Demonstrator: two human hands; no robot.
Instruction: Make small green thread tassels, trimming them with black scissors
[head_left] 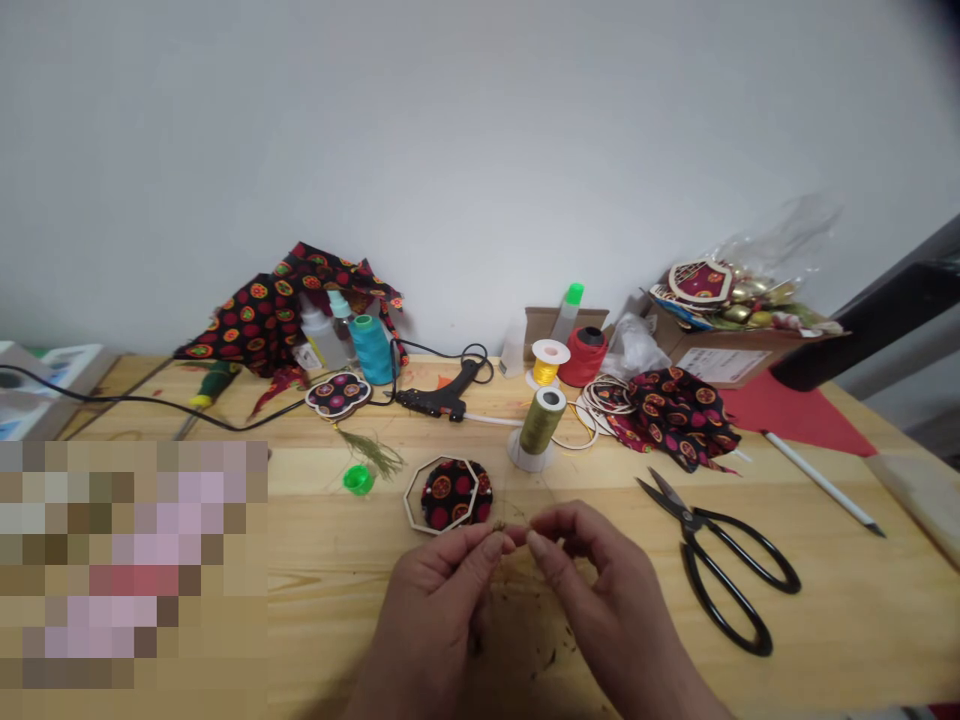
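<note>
My left hand (442, 590) and my right hand (600, 580) meet at the lower middle, fingertips pinched close together. A small olive-green bit of thread (499, 525) shows at my left fingertips. Thin strands run near my right fingertips; what that hand grips is too small to make out. Just beyond my hands lies a pale octagonal frame (409, 497) over a round piece of dark patterned fabric (450, 488). An olive thread spool (540, 422) stands upright behind my hands.
Black scissors (690, 520) lie open at right, near a white pencil (821, 480). Behind are a glue gun (442, 395), teal thread (371, 350), red thread (586, 355), patterned cloth (259, 310) and a cardboard box (712, 360). A green cap (358, 480) sits left; pixelation covers the lower left.
</note>
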